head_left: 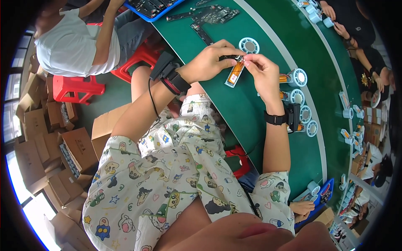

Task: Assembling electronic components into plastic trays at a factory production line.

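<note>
On the green table, a light-blue handheld fan lies between my hands, its round head pointing away and its opened handle toward me. An orange battery with a white label sits in the handle. With thumb and fingers, my left hand pinches a small dark circuit board over the handle's upper end. My right hand is closed in a pinch at the same spot, its fingertips close to the left ones. What the right fingertips hold is too small to make out.
Several similar fans stand in a row to my right. Beyond my left hand lie dark circuit boards and a blue tray of more boards. Co-workers sit nearby; red stools and cardboard boxes occupy the left.
</note>
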`<act>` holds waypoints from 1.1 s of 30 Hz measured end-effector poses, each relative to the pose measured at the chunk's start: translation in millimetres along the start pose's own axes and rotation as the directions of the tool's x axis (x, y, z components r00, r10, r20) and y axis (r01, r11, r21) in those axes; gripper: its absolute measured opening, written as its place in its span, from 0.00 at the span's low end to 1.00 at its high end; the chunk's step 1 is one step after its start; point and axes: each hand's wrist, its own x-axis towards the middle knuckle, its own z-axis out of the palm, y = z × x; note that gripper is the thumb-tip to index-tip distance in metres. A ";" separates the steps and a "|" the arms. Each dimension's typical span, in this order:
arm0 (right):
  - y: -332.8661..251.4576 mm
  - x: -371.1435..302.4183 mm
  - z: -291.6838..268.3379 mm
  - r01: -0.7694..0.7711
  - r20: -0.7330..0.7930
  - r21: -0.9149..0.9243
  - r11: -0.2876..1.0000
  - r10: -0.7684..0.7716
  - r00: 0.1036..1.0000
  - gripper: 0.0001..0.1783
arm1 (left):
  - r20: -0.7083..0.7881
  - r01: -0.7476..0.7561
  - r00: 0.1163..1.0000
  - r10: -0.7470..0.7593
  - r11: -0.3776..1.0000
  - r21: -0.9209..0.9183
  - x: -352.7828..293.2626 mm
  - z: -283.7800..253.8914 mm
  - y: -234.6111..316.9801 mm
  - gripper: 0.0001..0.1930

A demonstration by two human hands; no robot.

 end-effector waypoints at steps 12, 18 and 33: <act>3.0 3.7 -3.7 0.050 0.027 0.018 0.999 -0.051 0.998 0.12 | 0.057 -0.051 0.997 0.049 0.998 0.038 3.5 -3.1 3.6 0.21; 6.0 3.9 -6.2 0.092 0.038 -0.096 0.991 -0.089 0.995 0.12 | 0.010 -0.200 0.980 0.201 0.970 0.140 3.2 -2.9 2.3 0.22; -10.0 0.5 -2.6 0.137 0.052 -0.272 0.953 -0.127 0.990 0.16 | -0.032 -0.318 0.930 0.367 0.844 0.432 0.2 -2.3 5.5 0.21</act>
